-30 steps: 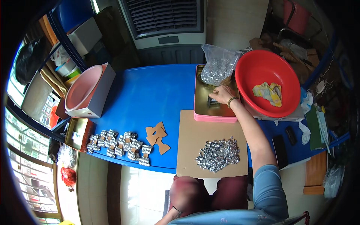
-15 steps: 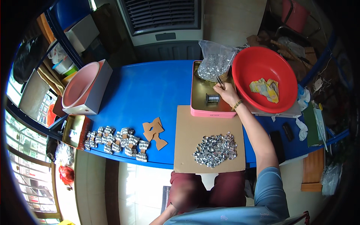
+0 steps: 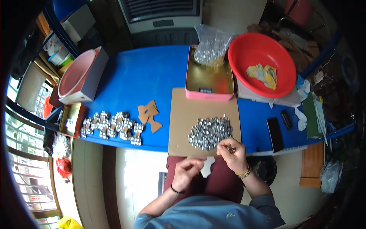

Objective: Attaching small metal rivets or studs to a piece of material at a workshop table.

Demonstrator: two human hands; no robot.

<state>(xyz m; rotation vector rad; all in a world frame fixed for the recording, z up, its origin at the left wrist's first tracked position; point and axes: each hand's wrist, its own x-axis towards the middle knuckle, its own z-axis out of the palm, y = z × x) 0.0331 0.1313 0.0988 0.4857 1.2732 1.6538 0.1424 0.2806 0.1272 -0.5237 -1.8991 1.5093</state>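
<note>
Writing: any marks on the pink tin [image 3: 209,95] are too small to read.
Brown board edges: the board [image 3: 181,114] lies flat, and its near edge is by the person's lap. Its far end is just by the pink tin.
Blue room: a wide stretch of blue tabletop [image 3: 146,72] lies between the pink bowl [image 3: 78,72] on the left and the pink tin.
Right side: the big red bowl [image 3: 263,42] sits just beside the tin. A flat black slab [image 3: 275,133] lies nearer the front edge.
Right grip: the right grip [image 3: 223,149], at the board's near right corner, is curled up and pinches a small dark thing [image 3: 231,149]. I can't tell what it is.
Left grip: the left grip [image 3: 199,163] is over the lap, thumb and fingers bent close. I can't tell if it pinches anything.
Shiny pile: the silver bits [image 3: 209,133] are heaped on the board, just past the right grip.
Left side: silver bundles [image 3: 110,126] sit near bow-shaped brown cards [image 3: 150,114].
</note>
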